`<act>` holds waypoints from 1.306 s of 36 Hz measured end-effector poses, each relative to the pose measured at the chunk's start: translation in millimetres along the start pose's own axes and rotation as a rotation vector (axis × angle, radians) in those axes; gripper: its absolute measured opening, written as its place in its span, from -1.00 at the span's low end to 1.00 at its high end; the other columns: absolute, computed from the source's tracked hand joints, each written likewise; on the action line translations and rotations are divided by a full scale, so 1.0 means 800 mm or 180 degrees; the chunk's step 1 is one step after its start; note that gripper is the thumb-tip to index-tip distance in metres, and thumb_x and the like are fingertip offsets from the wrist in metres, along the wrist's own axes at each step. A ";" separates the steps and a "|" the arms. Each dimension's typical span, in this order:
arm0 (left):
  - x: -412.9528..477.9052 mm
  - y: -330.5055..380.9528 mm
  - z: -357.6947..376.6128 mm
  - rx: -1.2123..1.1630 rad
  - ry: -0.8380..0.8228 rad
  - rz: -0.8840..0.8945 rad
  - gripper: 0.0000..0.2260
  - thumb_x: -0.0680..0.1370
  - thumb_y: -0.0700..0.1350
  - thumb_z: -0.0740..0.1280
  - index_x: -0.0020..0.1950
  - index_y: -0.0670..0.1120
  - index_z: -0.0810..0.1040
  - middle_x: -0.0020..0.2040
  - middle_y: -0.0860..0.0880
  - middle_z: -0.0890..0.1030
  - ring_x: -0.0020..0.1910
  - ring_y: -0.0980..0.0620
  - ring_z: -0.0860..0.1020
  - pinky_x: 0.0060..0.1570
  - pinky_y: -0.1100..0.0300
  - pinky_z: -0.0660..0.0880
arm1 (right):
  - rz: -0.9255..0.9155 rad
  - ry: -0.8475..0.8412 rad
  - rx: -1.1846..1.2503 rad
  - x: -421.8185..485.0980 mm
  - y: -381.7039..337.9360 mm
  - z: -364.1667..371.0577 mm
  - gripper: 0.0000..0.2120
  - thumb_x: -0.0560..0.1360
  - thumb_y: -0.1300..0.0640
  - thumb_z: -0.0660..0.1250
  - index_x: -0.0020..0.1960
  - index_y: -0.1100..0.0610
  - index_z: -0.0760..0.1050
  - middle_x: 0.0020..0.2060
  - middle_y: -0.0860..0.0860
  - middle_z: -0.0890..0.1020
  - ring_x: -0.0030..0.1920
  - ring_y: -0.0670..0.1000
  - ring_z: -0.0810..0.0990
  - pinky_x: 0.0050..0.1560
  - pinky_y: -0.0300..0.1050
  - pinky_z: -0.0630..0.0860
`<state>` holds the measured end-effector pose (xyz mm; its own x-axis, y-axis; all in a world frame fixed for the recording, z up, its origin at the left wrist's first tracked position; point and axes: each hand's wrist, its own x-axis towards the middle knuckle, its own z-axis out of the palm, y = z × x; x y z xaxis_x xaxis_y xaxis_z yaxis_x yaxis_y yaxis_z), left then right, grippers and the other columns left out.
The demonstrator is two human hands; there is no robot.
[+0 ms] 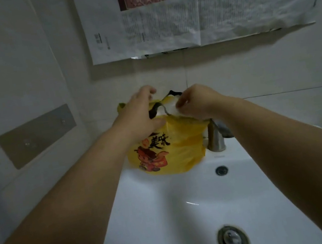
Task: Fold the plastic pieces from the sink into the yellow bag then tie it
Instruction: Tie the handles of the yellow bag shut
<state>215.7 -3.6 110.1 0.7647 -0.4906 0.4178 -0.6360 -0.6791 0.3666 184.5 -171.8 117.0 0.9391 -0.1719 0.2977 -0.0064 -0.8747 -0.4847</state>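
Yellow bag (172, 151) sitting on far sink (148, 216) rim, left of tap (215, 139). Left hand (140, 114) gripping its mouth, right hand (194, 102) pinching white plastic piece (171, 108) there. Best pushing it down flat, leaving top loose for tying.

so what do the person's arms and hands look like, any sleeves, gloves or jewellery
Both are bare: the left hand and the right hand wear no gloves. The left forearm and the right forearm are uncovered to the picture's edge, with no sleeve in view. No watch, bracelet or ring shows on the parts that can be seen. The fingertips are too blurred to judge the nails.
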 end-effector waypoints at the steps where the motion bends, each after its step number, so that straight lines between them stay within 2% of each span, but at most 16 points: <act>1: 0.004 -0.003 0.000 0.0078 -0.0105 0.0030 -0.59 0.52 -0.06 0.41 0.34 0.00 0.42 0.26 -0.04 0.50 0.22 -0.04 0.49 0.17 0.10 0.45 | 0.0010 -0.0304 -0.0224 0.006 -0.005 0.004 -0.76 0.58 0.15 0.26 0.20 0.08 0.58 0.15 0.06 0.59 0.07 0.05 0.53 -0.02 -0.14 0.43; 3: 0.009 -0.005 -0.002 0.0006 -0.0139 0.0094 -0.82 0.58 -0.12 0.31 0.15 0.01 0.61 0.03 0.04 0.63 0.08 -0.04 0.57 0.08 0.09 0.50 | 0.0080 -0.0832 -0.0564 0.017 -0.013 0.012 -0.74 0.55 0.21 0.27 0.22 0.14 0.56 0.16 0.11 0.59 0.08 0.11 0.56 -0.01 -0.12 0.44; 6: 0.009 -0.001 -0.007 -0.0639 -0.0102 0.0165 -0.75 0.61 -0.17 0.26 -0.09 0.16 0.62 -0.19 0.16 0.67 -0.02 -0.21 0.59 0.00 -0.02 0.52 | 0.0184 -0.1220 -0.0909 0.023 -0.016 0.022 -0.82 0.57 0.25 0.23 0.12 0.25 0.53 0.02 0.15 0.57 -0.09 0.07 0.47 -0.02 -0.10 0.37; 9: 0.011 -0.001 -0.005 -0.0998 0.0102 0.0255 -0.72 0.61 -0.14 0.26 -0.15 0.24 0.54 -0.05 -0.06 0.68 0.04 -0.24 0.58 0.09 -0.08 0.50 | 0.0304 -0.1339 -0.1399 0.022 -0.021 0.031 -0.70 0.63 0.20 0.10 -0.25 0.25 0.38 -0.26 0.07 0.42 -0.29 0.01 0.36 -0.02 -0.11 0.32; 12: 0.013 -0.007 0.004 -0.1216 0.0241 0.0186 -0.74 0.63 -0.14 0.23 -0.13 0.20 0.56 0.01 -0.16 0.66 0.05 -0.27 0.57 0.00 0.03 0.48 | 0.0106 -0.1058 -0.1087 0.021 -0.020 0.021 -0.72 0.63 0.12 0.10 0.07 0.28 0.51 0.01 0.12 0.56 -0.07 0.08 0.49 -0.04 -0.11 0.37; 17: 0.003 -0.010 0.010 -0.1398 0.0372 0.0151 -0.73 0.65 -0.20 0.15 -0.13 0.10 0.51 -0.12 0.06 0.64 -0.04 -0.01 0.60 0.05 0.11 0.50 | -0.0070 0.0684 0.0451 0.023 -0.004 -0.006 -0.68 0.58 0.09 0.23 0.27 0.21 0.49 0.23 0.16 0.53 0.14 0.11 0.52 0.03 -0.07 0.45; 20: -0.007 -0.010 0.007 -0.1595 0.0651 0.0134 -0.71 0.65 -0.23 0.14 -0.14 0.10 0.50 -0.19 0.09 0.57 -0.15 0.00 0.54 -0.16 0.20 0.41 | 0.0207 0.0293 0.0628 0.020 -0.002 -0.004 -0.38 0.55 0.17 0.30 0.53 0.11 0.13 0.43 0.16 0.30 0.32 0.16 0.41 0.04 -0.17 0.39; 23: -0.026 -0.006 -0.001 -0.1927 0.0717 0.0188 -0.71 0.65 -0.26 0.14 -0.14 0.05 0.51 -0.22 0.08 0.54 -0.21 0.16 0.51 -0.14 0.31 0.40 | 0.0610 -0.0146 0.0855 0.000 -0.012 0.001 -0.24 0.52 0.23 0.34 0.56 0.12 -0.02 0.41 0.20 0.32 0.22 0.18 0.47 0.07 -0.09 0.50; 26: -0.051 -0.001 -0.004 -0.1907 0.0755 0.0194 -0.68 0.65 -0.27 0.12 -0.15 0.06 0.51 -0.25 0.11 0.51 -0.20 0.22 0.52 -0.16 0.42 0.38 | 0.1040 -0.0430 0.1581 -0.028 -0.018 0.003 -0.32 0.46 0.29 0.41 0.48 0.21 0.17 0.26 0.23 0.46 0.09 0.16 0.55 0.12 0.08 0.57; 29: -0.082 0.007 -0.002 -0.1977 0.0683 0.0094 -0.67 0.65 -0.26 0.09 -0.14 0.08 0.50 -0.23 0.09 0.53 -0.08 -0.09 0.59 -0.12 0.30 0.40 | 0.1052 -0.0672 0.1550 -0.068 -0.020 0.009 -0.66 0.44 0.35 0.41 0.19 0.27 0.46 -0.06 0.18 0.58 -0.15 0.08 0.56 -0.22 -0.14 0.61; 31: -0.108 0.016 0.005 -0.1965 0.0543 0.0052 -0.67 0.65 -0.26 0.09 -0.14 0.07 0.50 -0.20 0.10 0.54 -0.13 -0.03 0.57 -0.13 0.36 0.39 | 0.0994 -0.0567 0.1346 -0.100 -0.018 0.015 -0.76 0.42 0.41 0.37 0.09 0.34 0.51 -0.19 0.18 0.54 -0.22 0.09 0.54 -0.26 -0.17 0.57; 34: -0.139 0.031 0.018 -0.1825 0.0440 0.0071 -0.66 0.64 -0.28 0.11 -0.17 0.10 0.50 -0.04 0.09 0.52 -0.05 0.23 0.49 -0.04 0.52 0.34 | 0.0998 -0.0515 0.1124 -0.139 -0.008 0.024 -0.73 0.40 0.42 0.29 0.09 0.41 0.52 -0.23 0.19 0.51 -0.24 0.12 0.51 -0.25 -0.06 0.49; 37: -0.167 0.048 0.040 -0.1797 0.0207 0.0014 -0.66 0.63 -0.19 0.12 -0.20 0.16 0.52 0.04 0.09 0.57 0.13 0.01 0.53 0.18 0.17 0.44 | 0.0997 -0.0683 0.1175 -0.185 0.007 0.028 -0.87 0.45 0.38 0.32 -0.01 0.30 0.55 -0.24 0.17 0.54 -0.22 0.09 0.53 -0.19 -0.05 0.54; 42: -0.203 0.075 0.082 -0.1420 -0.0611 -0.0093 -0.72 0.66 -0.15 0.08 -0.07 0.05 0.55 0.03 -0.12 0.65 0.05 -0.23 0.58 0.13 -0.16 0.49 | 0.1122 -0.0823 0.1409 -0.239 0.033 0.040 -0.90 0.54 0.13 0.34 -0.12 0.15 0.54 -0.31 0.09 0.54 -0.34 0.02 0.50 -0.37 -0.16 0.46; 45: -0.211 0.086 0.105 -0.1222 -0.0847 -0.0172 -0.74 0.68 -0.10 0.07 0.03 -0.08 0.56 0.05 -0.12 0.64 0.02 -0.13 0.57 0.09 -0.05 0.51 | 0.1232 -0.0761 0.1532 -0.260 0.054 0.050 -0.91 0.55 0.17 0.29 -0.07 0.18 0.55 -0.23 0.14 0.56 -0.26 0.07 0.52 -0.28 -0.12 0.47; 47: -0.211 0.093 0.115 -0.0967 -0.1070 -0.0153 -0.71 0.69 -0.07 0.05 0.05 -0.12 0.55 0.01 -0.11 0.61 -0.10 -0.02 0.54 -0.10 0.12 0.46 | 0.1329 -0.0644 0.1899 -0.265 0.068 0.052 -0.88 0.56 0.23 0.25 -0.09 0.21 0.54 -0.19 0.19 0.56 -0.22 0.11 0.53 -0.20 -0.05 0.50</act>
<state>48.4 -21.6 -9.7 0.7535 -0.6465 0.1195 -0.5620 -0.5390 0.6273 -1.0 -164.2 -6.7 0.9445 -0.2983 -0.1372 -0.2424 -0.3516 -0.9042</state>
